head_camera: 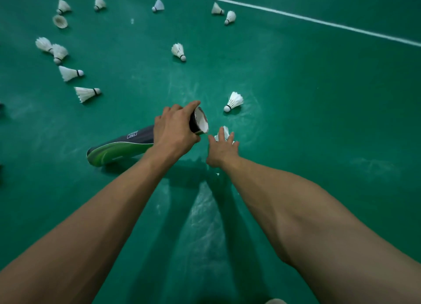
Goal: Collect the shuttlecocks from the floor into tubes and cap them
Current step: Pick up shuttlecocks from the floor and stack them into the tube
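One tube [118, 148] in left hand [175, 130]; right hand [222, 152] over one of fourteen shuttlecocks [224, 131].

Illegible label [132, 134] on tube [114, 151]

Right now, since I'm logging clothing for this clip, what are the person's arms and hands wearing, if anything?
Nothing shows. The left hand and right hand are bare: no gloves, rings or tape. The left forearm and right forearm are bare as far as the picture's edge, with no sleeve, watch or wristband in view.
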The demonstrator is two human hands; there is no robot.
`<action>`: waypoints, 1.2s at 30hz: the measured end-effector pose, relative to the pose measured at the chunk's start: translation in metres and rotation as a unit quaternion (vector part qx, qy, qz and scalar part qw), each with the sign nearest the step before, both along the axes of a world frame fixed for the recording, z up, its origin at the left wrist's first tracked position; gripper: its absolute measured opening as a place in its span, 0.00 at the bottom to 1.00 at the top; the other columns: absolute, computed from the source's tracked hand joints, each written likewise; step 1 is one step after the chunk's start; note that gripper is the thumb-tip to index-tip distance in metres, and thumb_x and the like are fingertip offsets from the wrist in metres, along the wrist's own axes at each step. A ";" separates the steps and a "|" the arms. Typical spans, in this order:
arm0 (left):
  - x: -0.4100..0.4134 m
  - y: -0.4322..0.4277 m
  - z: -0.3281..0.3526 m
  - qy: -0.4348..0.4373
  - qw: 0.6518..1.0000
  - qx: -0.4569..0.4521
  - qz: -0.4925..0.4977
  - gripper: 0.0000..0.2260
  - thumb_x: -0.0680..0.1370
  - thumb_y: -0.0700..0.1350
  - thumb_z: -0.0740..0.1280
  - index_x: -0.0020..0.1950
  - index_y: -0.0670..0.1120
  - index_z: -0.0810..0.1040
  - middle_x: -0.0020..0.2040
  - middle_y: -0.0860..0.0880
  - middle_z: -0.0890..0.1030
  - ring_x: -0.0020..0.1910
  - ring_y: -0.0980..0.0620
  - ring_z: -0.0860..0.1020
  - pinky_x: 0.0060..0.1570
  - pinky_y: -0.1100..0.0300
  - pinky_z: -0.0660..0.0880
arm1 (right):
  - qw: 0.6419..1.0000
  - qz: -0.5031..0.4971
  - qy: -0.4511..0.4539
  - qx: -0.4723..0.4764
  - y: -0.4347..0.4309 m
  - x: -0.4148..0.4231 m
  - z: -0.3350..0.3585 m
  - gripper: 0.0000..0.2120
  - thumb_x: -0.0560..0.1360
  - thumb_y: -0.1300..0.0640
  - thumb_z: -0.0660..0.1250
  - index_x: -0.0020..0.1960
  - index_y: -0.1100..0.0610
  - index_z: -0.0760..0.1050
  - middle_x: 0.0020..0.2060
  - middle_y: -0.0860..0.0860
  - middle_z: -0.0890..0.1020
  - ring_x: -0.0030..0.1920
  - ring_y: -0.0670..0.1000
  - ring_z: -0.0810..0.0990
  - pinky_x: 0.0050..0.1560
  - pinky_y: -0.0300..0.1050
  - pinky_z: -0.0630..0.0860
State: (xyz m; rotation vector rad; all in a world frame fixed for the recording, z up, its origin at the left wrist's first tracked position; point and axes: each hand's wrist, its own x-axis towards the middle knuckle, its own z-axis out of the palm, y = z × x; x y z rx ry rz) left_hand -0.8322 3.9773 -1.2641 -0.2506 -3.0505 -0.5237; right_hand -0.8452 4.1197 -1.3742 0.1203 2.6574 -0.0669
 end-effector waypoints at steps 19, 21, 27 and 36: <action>-0.001 -0.019 -0.007 0.024 0.997 0.075 -0.017 0.40 0.70 0.49 0.78 0.80 0.54 0.65 0.67 0.43 0.75 0.63 0.37 0.73 0.65 0.45 0.70 | 0.919 -0.216 0.211 -0.254 0.015 -0.027 0.005 0.10 0.76 0.49 0.66 0.47 0.55 0.79 0.45 0.54 0.84 0.44 0.59 0.82 0.47 0.46 0.77; -0.004 -0.022 -0.003 0.027 0.996 0.083 -0.002 0.42 0.71 0.50 0.78 0.81 0.52 0.64 0.69 0.43 0.75 0.65 0.37 0.72 0.66 0.45 0.70 | 0.824 -0.305 0.263 -0.399 0.008 -0.039 0.022 0.12 0.77 0.47 0.65 0.42 0.55 0.78 0.39 0.54 0.85 0.37 0.56 0.83 0.41 0.52 0.82; -0.014 -0.031 0.006 0.027 0.991 0.125 0.029 0.40 0.70 0.51 0.79 0.79 0.46 0.66 0.70 0.43 0.76 0.68 0.39 0.72 0.67 0.45 0.70 | 0.654 -0.344 0.339 -0.582 -0.010 -0.060 0.104 0.09 0.79 0.57 0.64 0.41 0.55 0.72 0.31 0.51 0.78 0.27 0.48 0.77 0.25 0.41 0.68; -0.016 -0.046 0.018 0.055 0.981 0.178 0.057 0.32 0.65 0.52 0.79 0.67 0.50 0.75 0.57 0.47 0.80 0.56 0.42 0.77 0.56 0.45 0.76 | 0.765 -0.114 0.398 -0.494 -0.034 -0.035 0.151 0.13 0.70 0.53 0.65 0.29 0.52 0.68 0.24 0.47 0.72 0.28 0.45 0.68 0.32 0.45 0.66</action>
